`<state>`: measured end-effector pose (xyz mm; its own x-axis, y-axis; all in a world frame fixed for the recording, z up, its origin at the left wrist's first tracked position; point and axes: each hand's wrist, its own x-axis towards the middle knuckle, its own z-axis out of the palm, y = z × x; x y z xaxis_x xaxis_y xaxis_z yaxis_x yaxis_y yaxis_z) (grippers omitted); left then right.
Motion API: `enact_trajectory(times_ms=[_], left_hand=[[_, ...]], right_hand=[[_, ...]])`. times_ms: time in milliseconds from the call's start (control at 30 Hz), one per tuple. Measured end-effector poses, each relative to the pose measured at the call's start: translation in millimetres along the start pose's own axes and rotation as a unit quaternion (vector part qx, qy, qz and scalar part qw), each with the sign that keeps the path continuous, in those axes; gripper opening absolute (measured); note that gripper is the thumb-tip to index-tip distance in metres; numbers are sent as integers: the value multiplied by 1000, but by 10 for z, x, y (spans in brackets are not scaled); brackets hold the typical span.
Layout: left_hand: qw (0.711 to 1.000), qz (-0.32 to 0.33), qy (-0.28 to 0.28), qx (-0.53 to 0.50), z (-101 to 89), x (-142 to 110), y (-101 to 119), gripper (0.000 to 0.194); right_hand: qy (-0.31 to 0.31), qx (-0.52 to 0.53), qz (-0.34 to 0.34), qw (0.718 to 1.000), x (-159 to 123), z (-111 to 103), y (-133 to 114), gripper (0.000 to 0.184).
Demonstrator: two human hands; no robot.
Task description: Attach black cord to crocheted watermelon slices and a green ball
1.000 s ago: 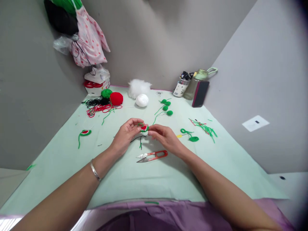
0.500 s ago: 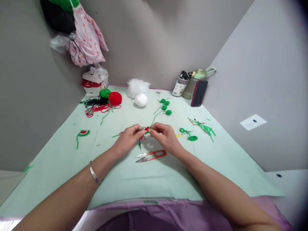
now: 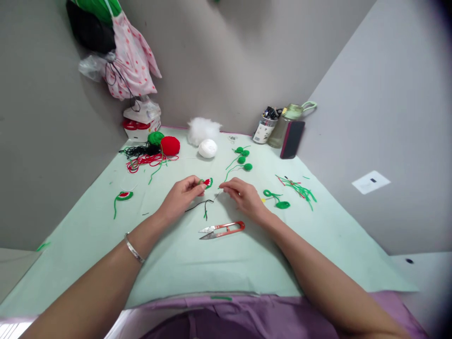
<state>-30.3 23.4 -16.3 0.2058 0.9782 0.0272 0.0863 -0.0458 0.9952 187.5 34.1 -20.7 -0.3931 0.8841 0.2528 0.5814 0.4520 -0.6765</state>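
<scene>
My left hand point(image 3: 181, 196) pinches a small red and green crocheted piece point(image 3: 207, 182) just above the pale green table cover point(image 3: 183, 263). A few centimetres to the right, my right hand point(image 3: 243, 197) has its fingertips pinched together on something thin that looks like a needle point(image 3: 219, 192) pointing at the piece. A black thread point(image 3: 199, 205) hangs down below the piece and lies between the hands. Red-handled thread snips point(image 3: 222, 230) rest on the cover just in front of both hands.
Red point(image 3: 170, 145), green point(image 3: 156, 137) and white point(image 3: 207, 148) yarn balls, stuffing point(image 3: 204, 127) and tangled strands lie at the back. Green crocheted bits point(image 3: 243, 158) and scraps point(image 3: 298, 187) lie right. Another watermelon piece point(image 3: 123, 195) lies left. A cup point(image 3: 263, 127), bottle point(image 3: 287, 120) and phone point(image 3: 292, 139) stand back right.
The hands, which were together on the crocheted piece, have drawn apart. The left hand keeps the piece and the right has pulled slightly to the right.
</scene>
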Motion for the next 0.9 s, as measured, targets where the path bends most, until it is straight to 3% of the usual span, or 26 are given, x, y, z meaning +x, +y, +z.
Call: enact_trajectory(times_ms=[67,133,233,300,400,467,533,600,700,800,900], left_hand=[[998,19,48,38,-98,53,-29,17],[984,64,137,95,-184,97,-59,17],[946,129,231,186,-244,123,-83,41],[946,138,197,217,-222,110,-90,34],[969,123,62,205,-120,58,-119,14],[971,122,-12,206,-43,20,-153,18],[964,129,-62,222,15,-9,-188,18],[967,126,-72,209,49,-24,-207,12],[989,66,-65,112,79,-23,-195,16],[997,-11,-71,6,110,-14,-156,22],[994,-45,-89,-46,132,-13,-113,29]], right_hand=[[-4,-132,-60,989,-2,52,59,25],[-40,-225,-109,968,-3,95,78,26],[-88,-315,-151,933,10,122,37,20],[-102,-351,-166,916,26,125,-3,15],[-104,-383,-184,899,45,142,-29,12],[-94,-380,-190,900,44,165,-25,13],[-77,-340,-178,920,28,183,-24,13],[-59,-258,-139,954,3,182,-47,13],[-32,-94,-56,993,-27,140,-127,12],[-5,52,5,999,-23,76,-206,9],[-8,170,67,983,3,14,-225,13]])
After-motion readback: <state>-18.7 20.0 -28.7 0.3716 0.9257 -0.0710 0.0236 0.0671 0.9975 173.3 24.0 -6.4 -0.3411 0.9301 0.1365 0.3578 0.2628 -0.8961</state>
